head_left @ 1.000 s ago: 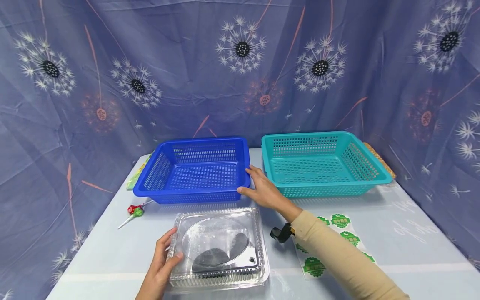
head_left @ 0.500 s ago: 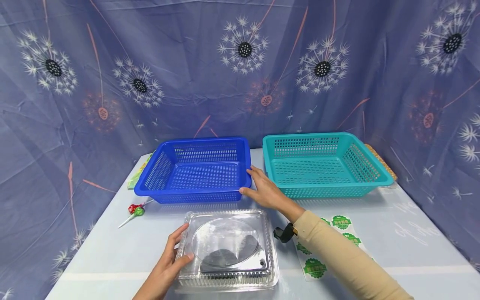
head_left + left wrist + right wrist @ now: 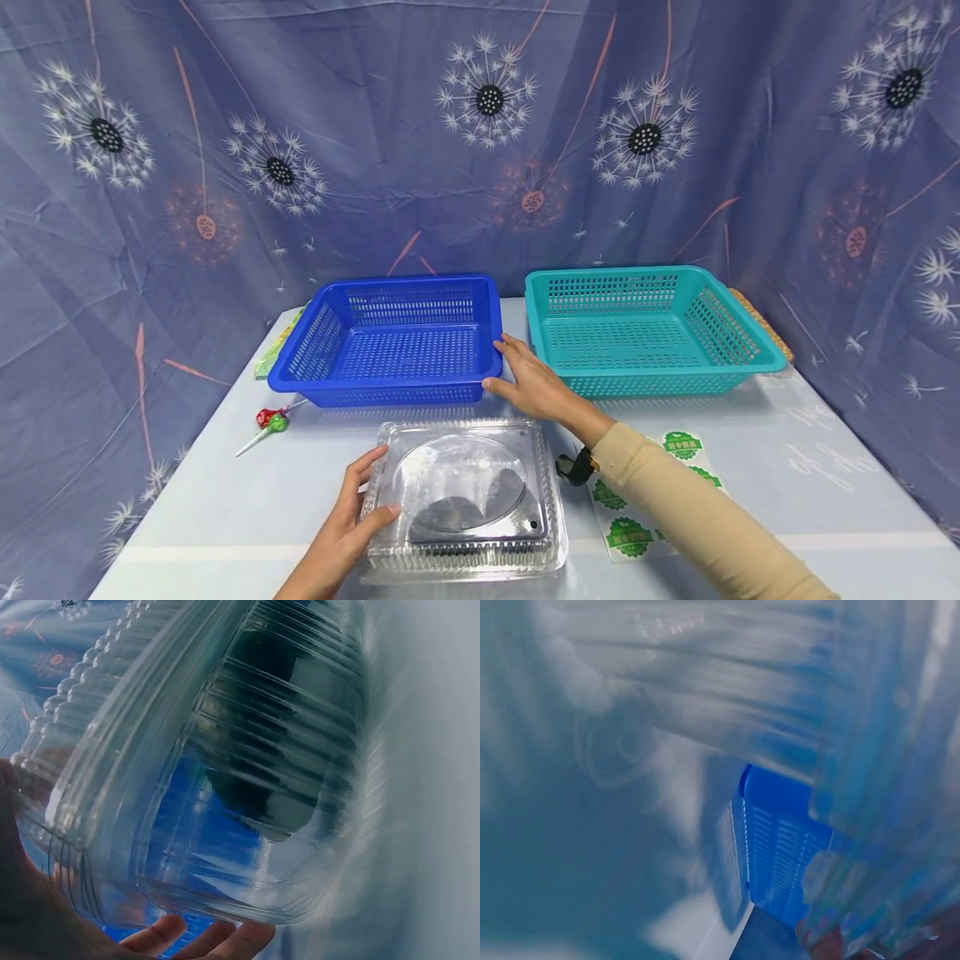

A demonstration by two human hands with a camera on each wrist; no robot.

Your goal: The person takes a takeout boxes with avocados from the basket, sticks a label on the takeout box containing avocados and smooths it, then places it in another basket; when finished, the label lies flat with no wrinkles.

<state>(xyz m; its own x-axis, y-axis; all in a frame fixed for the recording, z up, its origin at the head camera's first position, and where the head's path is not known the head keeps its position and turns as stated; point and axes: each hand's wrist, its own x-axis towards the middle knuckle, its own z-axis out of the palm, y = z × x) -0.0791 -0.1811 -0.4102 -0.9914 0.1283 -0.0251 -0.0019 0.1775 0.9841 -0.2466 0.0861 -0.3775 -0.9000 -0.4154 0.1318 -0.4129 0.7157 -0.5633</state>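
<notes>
1. Container [image 3: 465, 492]: clear plastic, glossy; top mostly smooth, side walls ribbed.
2. Blue basket [image 3: 382, 387]: plastic, perforated, light sheen along rim.
3. Teal basket [image 3: 652, 369]: plastic, perforated, lightly glossy.
4. Backdrop [image 3: 375, 125]: printed cloth, matt, creased.
5. Sleeve [image 3: 697, 508]: matt cloth.
6. Bench [image 3: 217, 508]: smooth surface, faint sheen.

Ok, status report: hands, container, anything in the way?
Left hand grips clear container by left side. Right hand at near right corner of blue basket, hold unclear. Clear container in front of blue basket. Right sleeve over sticker sheet, possible obstruction.

Head cam fwd/down, wrist cams close; blue bskt [image 3: 390, 387] shared.
</notes>
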